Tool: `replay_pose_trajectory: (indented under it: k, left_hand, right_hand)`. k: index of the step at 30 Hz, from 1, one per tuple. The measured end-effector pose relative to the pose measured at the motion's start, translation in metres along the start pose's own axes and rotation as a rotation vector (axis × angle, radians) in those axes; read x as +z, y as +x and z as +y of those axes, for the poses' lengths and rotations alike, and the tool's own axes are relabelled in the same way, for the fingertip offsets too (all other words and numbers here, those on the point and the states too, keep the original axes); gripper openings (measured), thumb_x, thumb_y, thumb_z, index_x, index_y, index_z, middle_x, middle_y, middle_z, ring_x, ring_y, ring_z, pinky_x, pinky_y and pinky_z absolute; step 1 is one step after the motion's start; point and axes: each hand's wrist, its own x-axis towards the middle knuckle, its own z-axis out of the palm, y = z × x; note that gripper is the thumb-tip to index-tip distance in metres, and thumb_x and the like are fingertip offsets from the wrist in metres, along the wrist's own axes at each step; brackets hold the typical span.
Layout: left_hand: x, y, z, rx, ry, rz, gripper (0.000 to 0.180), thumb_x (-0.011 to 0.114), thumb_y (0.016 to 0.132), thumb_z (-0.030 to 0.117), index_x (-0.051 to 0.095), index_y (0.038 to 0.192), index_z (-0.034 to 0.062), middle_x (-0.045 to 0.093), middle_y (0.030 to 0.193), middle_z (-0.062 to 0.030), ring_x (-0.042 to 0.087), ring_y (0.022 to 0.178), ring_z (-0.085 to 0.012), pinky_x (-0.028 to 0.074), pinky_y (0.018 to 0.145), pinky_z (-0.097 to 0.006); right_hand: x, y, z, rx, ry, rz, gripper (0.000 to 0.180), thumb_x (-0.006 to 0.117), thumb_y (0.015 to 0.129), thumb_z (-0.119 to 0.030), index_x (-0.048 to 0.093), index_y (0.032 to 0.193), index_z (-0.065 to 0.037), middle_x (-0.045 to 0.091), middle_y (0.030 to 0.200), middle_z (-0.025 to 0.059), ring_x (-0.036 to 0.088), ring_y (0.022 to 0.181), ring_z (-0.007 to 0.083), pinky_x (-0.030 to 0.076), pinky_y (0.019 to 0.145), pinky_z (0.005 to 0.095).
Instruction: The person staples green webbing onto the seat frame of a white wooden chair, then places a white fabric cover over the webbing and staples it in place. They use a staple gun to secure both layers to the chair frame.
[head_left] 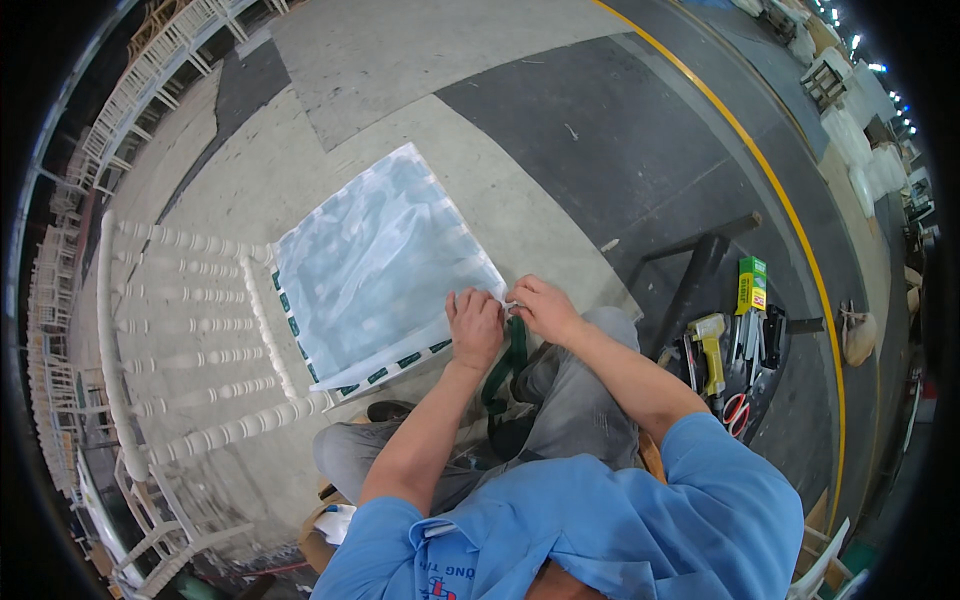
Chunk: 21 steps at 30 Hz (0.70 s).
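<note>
In front of me is a white chair frame with turned spindles (230,325); its seat is covered by a thin, wrinkled white sheet (380,260). Dark green webbing (378,376) shows in short pieces along the seat's left and near edges. My left hand (474,325) is closed on the sheet's edge by the near right corner. Right beside it, the fingers of my right hand (543,310) pinch the sheet at that corner. From below the corner a loose green strap (508,365) hangs between my knees. The fingertips partly hide what they grip.
At my right a dark stool (770,385) carries a green and yellow box (752,285), a yellow tool (710,350) and red-handled scissors (736,412). A black bar (700,270) stands behind it. More white chairs (150,85) line the left; a yellow line (770,170) crosses the floor.
</note>
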Motion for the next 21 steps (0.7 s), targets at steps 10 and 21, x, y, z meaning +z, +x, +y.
replay_pose_trajectory:
  k: [10, 21]
  left_hand:
    - [-0.001, -0.006, 0.001, 0.034, -0.003, -0.007, 0.012, 0.076, 0.082, 0.014, 0.069, 0.092, 0.0132, 0.064, 0.104, -0.0012, 0.057, 0.117, -0.0261, 0.034, 0.113, -0.054]
    - [-0.006, -0.019, 0.008, 0.111, 0.028, -0.098, 0.027, 0.068, 0.085, 0.012, 0.072, 0.112, 0.0099, 0.066, 0.119, -0.0018, 0.054, 0.123, -0.0318, 0.033, 0.118, -0.055]
  right_hand:
    - [0.009, 0.001, 0.011, -0.053, 0.015, 0.028, 0.014, 0.069, 0.085, -0.003, 0.068, 0.097, -0.01, 0.063, 0.104, 0.0078, 0.067, 0.094, 0.0314, 0.055, 0.079, 0.0426]
    - [0.0, 0.008, 0.019, -0.055, -0.004, -0.036, 0.011, 0.074, 0.084, -0.011, 0.076, 0.095, -0.008, 0.069, 0.095, 0.0108, 0.069, 0.088, 0.0316, 0.055, 0.077, 0.0399]
